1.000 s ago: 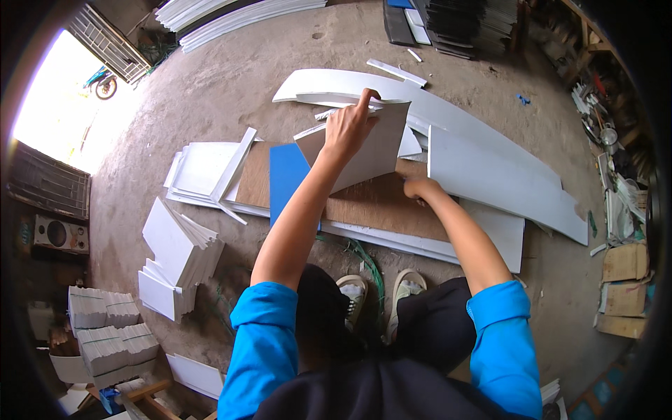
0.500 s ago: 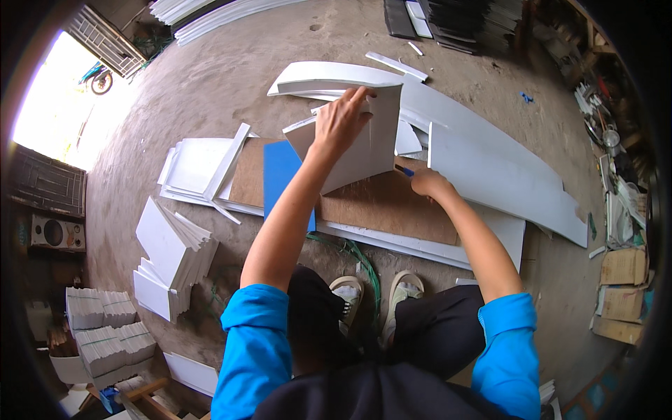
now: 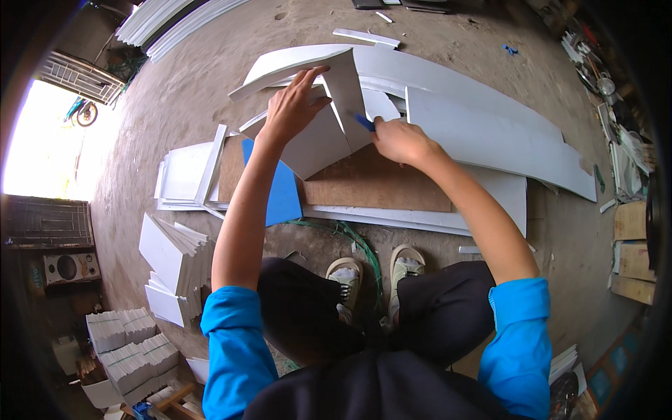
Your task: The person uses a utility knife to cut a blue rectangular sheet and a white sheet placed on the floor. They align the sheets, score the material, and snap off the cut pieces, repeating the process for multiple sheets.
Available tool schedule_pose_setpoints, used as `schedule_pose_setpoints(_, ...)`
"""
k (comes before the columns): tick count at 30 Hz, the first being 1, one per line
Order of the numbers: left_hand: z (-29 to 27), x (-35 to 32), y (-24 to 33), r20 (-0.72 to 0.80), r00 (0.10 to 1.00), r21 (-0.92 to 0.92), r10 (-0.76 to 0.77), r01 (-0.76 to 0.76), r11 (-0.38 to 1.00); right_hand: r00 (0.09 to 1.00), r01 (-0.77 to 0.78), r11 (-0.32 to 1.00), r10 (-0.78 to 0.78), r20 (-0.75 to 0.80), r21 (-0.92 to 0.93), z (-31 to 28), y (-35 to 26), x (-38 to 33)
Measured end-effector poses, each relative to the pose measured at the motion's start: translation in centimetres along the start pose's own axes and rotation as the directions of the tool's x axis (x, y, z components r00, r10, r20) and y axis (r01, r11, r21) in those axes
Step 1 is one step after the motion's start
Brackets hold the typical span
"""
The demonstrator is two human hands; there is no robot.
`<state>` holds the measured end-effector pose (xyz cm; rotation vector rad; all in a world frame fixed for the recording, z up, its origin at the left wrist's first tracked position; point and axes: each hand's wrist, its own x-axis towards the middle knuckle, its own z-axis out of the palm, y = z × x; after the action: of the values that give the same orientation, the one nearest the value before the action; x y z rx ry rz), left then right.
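My left hand point(image 3: 297, 105) grips the upper part of a tilted white foam sheet point(image 3: 318, 143), fingers over its face and thumb apart from them. An open slit runs down the sheet, splitting off a narrower flap point(image 3: 344, 80). My right hand point(image 3: 406, 142) is closed round a blue-handled cutting knife point(image 3: 364, 122), held at the flap's right edge; its blade is blurred. Beneath the sheet lies a brown board point(image 3: 392, 183), touched by the sheet's lower edge. A blue sheet point(image 3: 283, 199) rests beside my left forearm.
Long white sheets point(image 3: 476, 126) spread beyond and right of the board. Cut white pieces lean in a stack point(image 3: 168, 259) at left, with tied bundles point(image 3: 143, 360) nearer. Green twine point(image 3: 364, 245) lies before my shoes. Cardboard boxes point(image 3: 633, 262) stand at the right edge.
The knife has moved up and left, from the sheet's lower corner to its right edge. A slit now gapes in the sheet. My left hand has shifted left with the sheet.
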<state>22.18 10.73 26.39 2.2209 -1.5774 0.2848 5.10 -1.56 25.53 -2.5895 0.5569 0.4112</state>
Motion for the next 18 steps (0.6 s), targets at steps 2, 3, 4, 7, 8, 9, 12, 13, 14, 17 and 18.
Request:
schedule_pose_setpoints(2, 0.4, 0.2, 0.5, 0.031, 0.999, -0.014, -0.009, 0.009, 1.0, 0.983, 0.082, 0.996, -0.086, -0.16, -0.033, 2.3, 1.4, 0.8)
schedule_pose_setpoints(3, 0.4, 0.2, 0.6, 0.04, 0.999, -0.014, -0.016, 0.016, 1.0, 0.958, 0.129, 0.989, -0.144, -0.246, -0.077, 3.7, 2.0, 1.5)
schedule_pose_setpoints(4, 0.4, 0.2, 0.8, 0.049, 0.998, -0.013, -0.027, 0.027, 1.0, 0.923, 0.175, 0.977, -0.207, -0.325, -0.126, 4.4, 2.2, 1.9)
schedule_pose_setpoints(7, 0.2, 0.3, 1.3, 0.056, 0.997, -0.024, -0.044, 0.045, 0.999, 0.878, 0.196, 0.972, -0.234, -0.418, -0.132, 6.3, 2.6, 2.6)
schedule_pose_setpoints(8, 0.1, 0.3, 1.4, 0.077, 0.995, -0.027, -0.062, 0.064, 0.998, 0.855, 0.205, 0.967, -0.252, -0.453, -0.151, 6.9, 2.6, 2.9)
schedule_pose_setpoints(9, -0.2, 0.4, 1.5, 0.095, 0.992, -0.026, -0.08, 0.083, 0.996, 0.861, 0.192, 0.968, -0.246, -0.446, -0.164, 7.8, 2.6, 3.3)
schedule_pose_setpoints(12, -0.2, 0.3, 1.7, 0.12, 0.987, -0.045, -0.103, 0.109, 0.993, 0.843, 0.234, 0.962, -0.274, -0.463, -0.145, 9.6, 3.1, 4.3)
schedule_pose_setpoints(13, -0.2, 0.3, 1.7, 0.123, 0.987, -0.051, -0.106, 0.113, 0.992, 0.854, 0.23, 0.965, -0.261, -0.45, -0.124, 10.0, 3.2, 4.5)
schedule_pose_setpoints(14, -0.1, 0.3, 1.7, 0.089, 0.992, -0.047, -0.085, 0.09, 0.995, 0.865, 0.226, 0.969, -0.248, -0.436, -0.103, 10.4, 3.3, 4.7)
schedule_pose_setpoints(17, 0.2, 0.2, 1.3, 0.022, 0.999, -0.025, -0.037, 0.038, 0.999, 0.868, 0.213, 0.974, -0.227, -0.442, -0.082, 11.8, 3.5, 5.3)
schedule_pose_setpoints(18, 0.1, 0.2, 1.5, 0.058, 0.996, -0.034, -0.068, 0.07, 0.997, 0.866, 0.206, 0.975, -0.222, -0.448, -0.084, 12.1, 3.5, 5.4)
